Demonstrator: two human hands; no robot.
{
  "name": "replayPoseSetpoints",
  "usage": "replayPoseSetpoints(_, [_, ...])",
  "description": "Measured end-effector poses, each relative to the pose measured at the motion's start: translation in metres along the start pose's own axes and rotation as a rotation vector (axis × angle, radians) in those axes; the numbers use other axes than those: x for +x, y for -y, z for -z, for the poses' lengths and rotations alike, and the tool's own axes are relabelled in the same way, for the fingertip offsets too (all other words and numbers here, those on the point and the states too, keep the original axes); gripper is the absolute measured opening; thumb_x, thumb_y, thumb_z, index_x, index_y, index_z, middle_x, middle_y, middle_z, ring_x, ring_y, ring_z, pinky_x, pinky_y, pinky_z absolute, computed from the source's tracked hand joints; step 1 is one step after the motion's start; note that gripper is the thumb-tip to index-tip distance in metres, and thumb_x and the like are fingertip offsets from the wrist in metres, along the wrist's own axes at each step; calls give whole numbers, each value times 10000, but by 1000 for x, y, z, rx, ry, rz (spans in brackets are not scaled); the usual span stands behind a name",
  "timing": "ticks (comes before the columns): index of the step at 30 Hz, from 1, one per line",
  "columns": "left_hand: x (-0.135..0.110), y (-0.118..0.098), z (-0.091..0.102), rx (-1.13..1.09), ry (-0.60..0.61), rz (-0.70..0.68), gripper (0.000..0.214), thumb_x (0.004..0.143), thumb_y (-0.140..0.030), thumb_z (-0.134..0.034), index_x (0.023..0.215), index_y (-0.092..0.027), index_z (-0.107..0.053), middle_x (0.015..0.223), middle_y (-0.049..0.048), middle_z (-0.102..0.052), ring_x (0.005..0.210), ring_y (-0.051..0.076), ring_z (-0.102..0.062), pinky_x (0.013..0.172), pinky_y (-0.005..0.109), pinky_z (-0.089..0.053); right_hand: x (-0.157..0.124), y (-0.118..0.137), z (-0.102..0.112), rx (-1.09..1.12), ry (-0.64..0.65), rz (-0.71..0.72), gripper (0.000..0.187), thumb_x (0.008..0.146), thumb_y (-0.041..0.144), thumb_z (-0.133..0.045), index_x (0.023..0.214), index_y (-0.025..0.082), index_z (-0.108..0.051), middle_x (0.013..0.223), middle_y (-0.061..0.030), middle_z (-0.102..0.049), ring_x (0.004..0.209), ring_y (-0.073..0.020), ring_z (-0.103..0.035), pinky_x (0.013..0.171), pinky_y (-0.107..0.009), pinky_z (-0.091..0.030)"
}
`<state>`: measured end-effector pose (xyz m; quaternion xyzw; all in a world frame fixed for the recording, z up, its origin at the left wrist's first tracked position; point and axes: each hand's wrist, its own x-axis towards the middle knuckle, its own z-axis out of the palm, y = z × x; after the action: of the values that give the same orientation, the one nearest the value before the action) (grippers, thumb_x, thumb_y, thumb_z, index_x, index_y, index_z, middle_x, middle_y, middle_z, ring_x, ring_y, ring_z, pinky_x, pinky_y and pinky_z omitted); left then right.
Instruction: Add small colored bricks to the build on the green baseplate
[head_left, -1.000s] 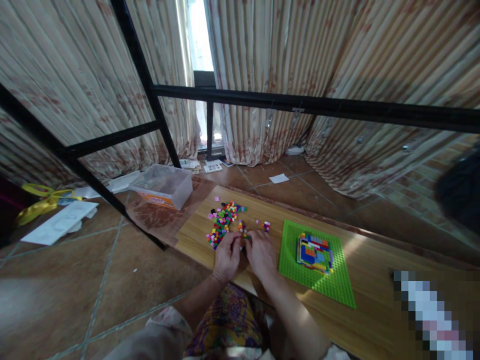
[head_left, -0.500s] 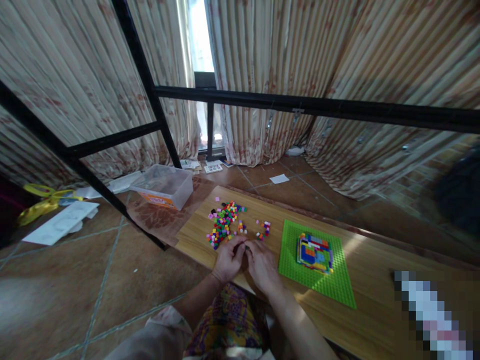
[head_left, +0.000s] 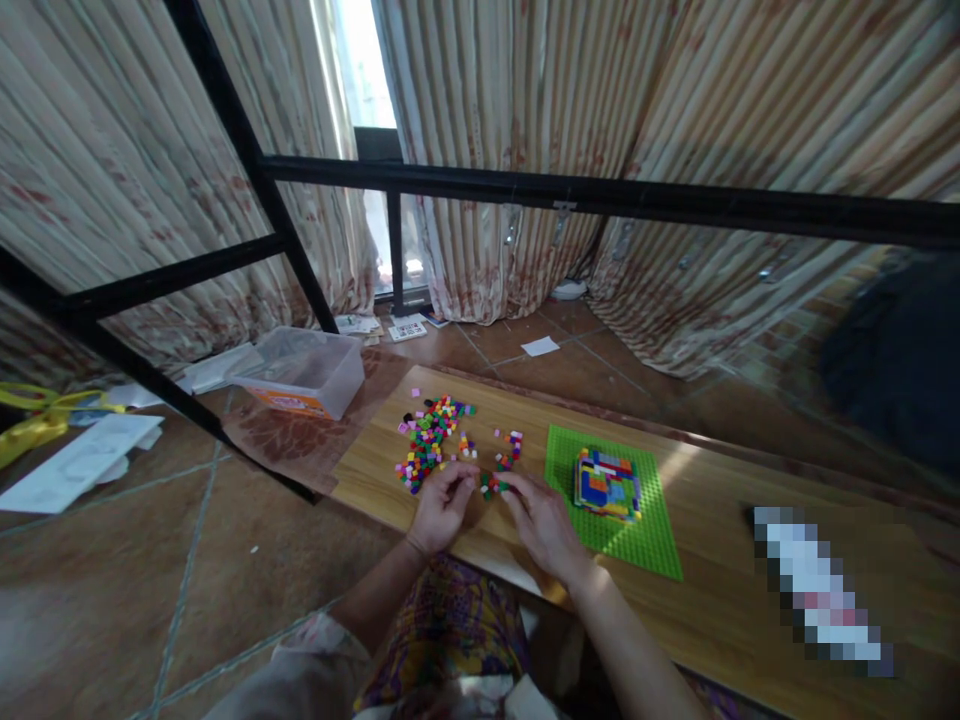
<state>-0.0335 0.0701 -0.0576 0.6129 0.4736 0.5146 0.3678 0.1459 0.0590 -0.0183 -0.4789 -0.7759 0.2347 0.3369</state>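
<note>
Counter [head_left: 709, 530]: one brick pile [head_left: 430, 432], left; one green baseplate [head_left: 651, 553], right, bearing one brick build [head_left: 606, 487]. Left hand [head_left: 437, 510]: grip pinched together, contents hidden. Right hand [head_left: 546, 525]: grip at small brick cluster [head_left: 489, 487] between hands, cannot tell if clamped.

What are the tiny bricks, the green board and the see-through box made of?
The tiny bricks look like hard plastic: bright, even colours and blocky shapes. Shiny or dull, I can't tell. The green board is probably plastic too, evenly coloured with rows of bumps. The see-through box seems cloudy, smooth plastic, as light comes through its walls.
</note>
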Motion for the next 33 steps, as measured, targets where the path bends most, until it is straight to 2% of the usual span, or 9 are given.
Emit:
replayPoseSetpoints(3, [1,0,-1,36,-18,-12,179,870,-299,-539,937,-184,-659,835,31,-664,765,154,-610,705,261,-493,-14,-1,8,38,-115,-39,303,933,233,-434,1182,237,-607,1098,-68,-681,1045,-183,-618,917,-349,-485])
replayPoseSetpoints(8, [2,0,-1,95,-11,-4,184,872,-308,-544,935,-185,-666,829,28,-669,768,155,-619,708,260,-494,-44,-6,21,28,-319,-123,228,923,280,-467,1044,230,-654,996,-59,-702,928,-170,-656,833,-317,-524])
replayPoseSetpoints(12, [2,0,0,146,3,2,193,877,-313,-533,928,-187,-671,814,28,-674,780,162,-625,720,268,-497,-60,-21,46,-124,-406,-174,251,922,309,-465,1100,243,-628,1039,-69,-693,931,-190,-657,805,-340,-530])
replayPoseSetpoints(15, [3,0,0,154,-8,-2,194,876,-314,-528,927,-193,-671,817,29,-678,791,166,-630,730,274,-504,-64,-37,68,-271,-444,-203,299,932,325,-425,1152,237,-608,1079,-92,-672,958,-219,-643,802,-378,-524])
replayPoseSetpoints(18, [3,2,0,150,-21,-3,191,873,-318,-534,933,-198,-669,829,28,-682,799,168,-634,734,275,-511,-65,-49,83,-349,-493,-208,305,936,331,-399,1126,218,-608,1059,-105,-661,958,-231,-630,801,-390,-516])
replayPoseSetpoints(21, [3,3,0,157,-24,-5,192,863,-321,-545,935,-198,-673,833,28,-685,803,171,-638,737,276,-516,-66,-56,86,-378,-516,-222,277,932,324,-401,1088,216,-602,1011,-94,-668,922,-224,-632,778,-370,-513])
replayPoseSetpoints(27, [5,1,0,141,-44,-18,201,838,-335,-562,921,-190,-674,841,31,-686,795,174,-638,751,281,-521,-65,-57,78,-396,-499,-256,278,944,317,-374,1059,188,-591,989,-103,-682,878,-219,-646,764,-357,-512])
replayPoseSetpoints(33, [7,-2,0,182,-45,-17,209,832,-349,-561,909,-193,-676,828,29,-682,786,175,-632,749,288,-524,-63,-56,79,-405,-489,-244,319,955,308,-358,1173,196,-561,1034,-102,-674,927,-222,-635,795,-368,-509])
